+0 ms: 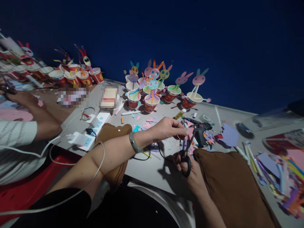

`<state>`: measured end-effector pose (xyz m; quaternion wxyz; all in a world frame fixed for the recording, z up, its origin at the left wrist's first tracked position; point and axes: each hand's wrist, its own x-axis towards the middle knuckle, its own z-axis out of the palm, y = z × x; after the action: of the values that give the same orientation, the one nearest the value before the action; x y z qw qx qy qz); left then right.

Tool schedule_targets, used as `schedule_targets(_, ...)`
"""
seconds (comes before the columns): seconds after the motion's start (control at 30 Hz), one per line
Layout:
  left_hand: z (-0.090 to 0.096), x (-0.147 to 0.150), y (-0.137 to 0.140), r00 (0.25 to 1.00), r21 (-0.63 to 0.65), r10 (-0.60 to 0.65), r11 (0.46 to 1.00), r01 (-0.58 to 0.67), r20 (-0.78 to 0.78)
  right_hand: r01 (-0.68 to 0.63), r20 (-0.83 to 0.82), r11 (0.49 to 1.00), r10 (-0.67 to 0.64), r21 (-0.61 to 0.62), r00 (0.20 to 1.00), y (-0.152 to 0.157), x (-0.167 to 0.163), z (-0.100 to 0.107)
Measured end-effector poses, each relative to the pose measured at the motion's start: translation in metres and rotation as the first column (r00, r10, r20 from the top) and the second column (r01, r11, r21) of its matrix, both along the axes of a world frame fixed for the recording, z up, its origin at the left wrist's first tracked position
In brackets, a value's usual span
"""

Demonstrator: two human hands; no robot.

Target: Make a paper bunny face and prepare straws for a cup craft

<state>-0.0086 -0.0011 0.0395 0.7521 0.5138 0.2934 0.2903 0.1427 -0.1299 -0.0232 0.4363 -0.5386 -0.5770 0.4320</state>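
Note:
My right hand [190, 169] is closed around the black handles of a pair of scissors [186, 163]. The blades point up and away from me, toward the fingertips of my left hand [169, 128]. Those fingers are pinched together just beside the blades. Whatever they hold is too small and dark to make out; pink paper shows close behind. A black glue gun [201, 133] lies on the table just beyond the scissors, among coloured paper scraps [210, 137].
Paper cups [152, 104] with paper rabbit figures stand along the blue wall. A power strip [95, 131] with plugs and cables lies left. A brown bag [228, 183] rests at right, near paper strips [285, 177]. Another person's arm [42, 117] is at far left.

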Motion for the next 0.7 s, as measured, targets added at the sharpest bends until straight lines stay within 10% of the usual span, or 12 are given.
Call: schedule_targets(0.7, -0.0024, -0.0002, 0.0019, 1.000, -0.021, 0.006, 1.000, -0.006, 0.021, 0.022, 0.056, 0.998, -0.019, -0.055, 0.998, -0.0002, -0.0001, 0.0061)
